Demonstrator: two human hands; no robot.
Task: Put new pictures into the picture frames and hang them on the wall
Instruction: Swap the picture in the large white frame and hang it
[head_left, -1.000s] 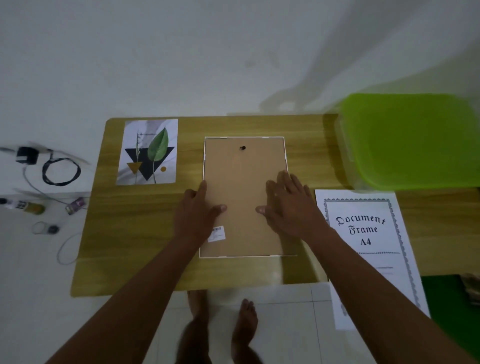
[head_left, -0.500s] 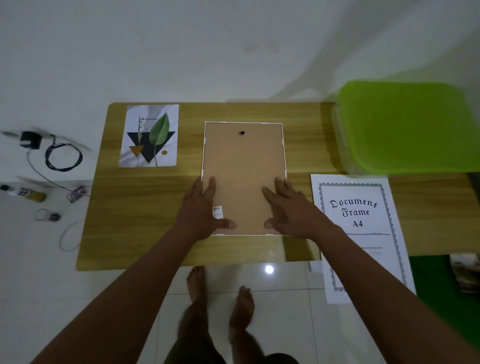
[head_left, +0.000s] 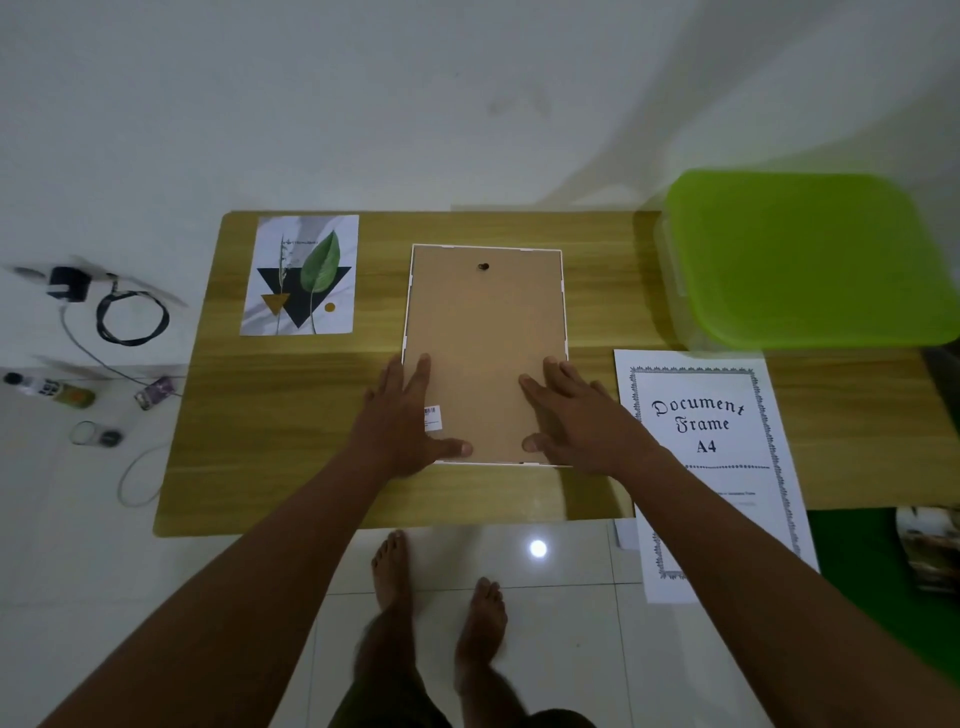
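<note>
One bench carries the picture frame face down at centre, backing uppermost. The printed insert sheet rests at right and the leaf print at left, both outside the frame. Our left hand and right hand have slid toward the frame's near edge within the last second, fingers straight, apart, pressing flat. We judge the backing is about to be freed.

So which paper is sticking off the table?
The Document Frame A4 sheet, beside the right hand: its near end hangs past the edge of the table. The leaf picture lies wholly on it.
</note>
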